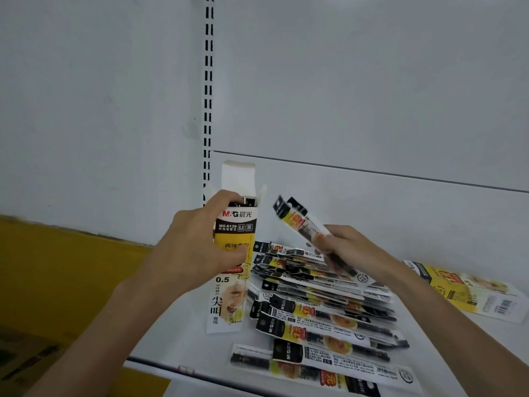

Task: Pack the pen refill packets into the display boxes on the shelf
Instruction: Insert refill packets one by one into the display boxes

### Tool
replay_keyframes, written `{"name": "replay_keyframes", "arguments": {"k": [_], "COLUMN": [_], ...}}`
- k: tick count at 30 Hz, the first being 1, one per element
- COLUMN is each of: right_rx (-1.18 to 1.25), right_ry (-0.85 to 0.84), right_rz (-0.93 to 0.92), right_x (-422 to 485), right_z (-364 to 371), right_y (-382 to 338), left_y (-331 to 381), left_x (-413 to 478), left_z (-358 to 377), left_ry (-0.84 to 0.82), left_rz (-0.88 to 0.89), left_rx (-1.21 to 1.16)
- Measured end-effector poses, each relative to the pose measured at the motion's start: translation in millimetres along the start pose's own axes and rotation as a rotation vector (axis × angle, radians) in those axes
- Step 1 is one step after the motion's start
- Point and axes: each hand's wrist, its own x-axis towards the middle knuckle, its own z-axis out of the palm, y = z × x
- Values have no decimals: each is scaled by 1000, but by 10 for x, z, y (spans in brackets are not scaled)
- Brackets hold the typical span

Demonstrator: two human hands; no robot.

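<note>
1. The left hand [197,247] wraps its fingers and thumb round the upper half of a box [230,299]. The box stands upright at centre frame, long axis vertical, with its top flap open and pointing up.
2. The right hand [355,250], right of centre, pinches a packet [300,223] by its lower end. The packet is blurred, so it may be two held together.
3. The packet's long axis runs diagonally. Its black header end points to the upper left, toward the box mouth, but it is not yet inside.
4. Dark ends show in the mouth, so I judge some packets are already in.
5. Much is left: a fanned pile [323,308] lies on the shelf [429,219] at lower right. Its long axes run roughly left to right, headers to the left.
6. A second box [469,290] lies flat near the right edge, its long axis running left to right.
</note>
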Motion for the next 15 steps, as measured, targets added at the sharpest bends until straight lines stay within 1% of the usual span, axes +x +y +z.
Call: {"name": "replay_keyframes", "arguments": {"k": [2,4,5,7,9,10,12,13,15], "right_rx": [99,191,220,227,364,484,690,736,702], "right_ry": [-1,36,75,210,318,333,307,288,281], "right_rz": [-29,-85,-123,-203,-285,-322,-388,-418,-479], "right_x": [-12,-15,-6,21,40,38,26,27,72], "right_z": [-6,-4,-18,-74,-142,-171,-194,-178,-112], "right_y": [-117,-252,-325,-499,-702,-797,-960,-1024,-1113], "left_y": [0,3,2,-3,-10,-13,-19,-21,-25], "left_x": [-15,-30,-35,-44,-53,-56,-60,-59,-53], "left_z": [-1,-2,-1,2,5,3,-6,-10,-9], "left_ry": [-1,-10,-13,-12,-19,-24,-37,-39,-38], "left_rz": [3,5,5,4,-5,-13,-27,-30,-30], "left_rx": [-14,-26,-33,-53,-80,-95,-116,-120,-126]}}
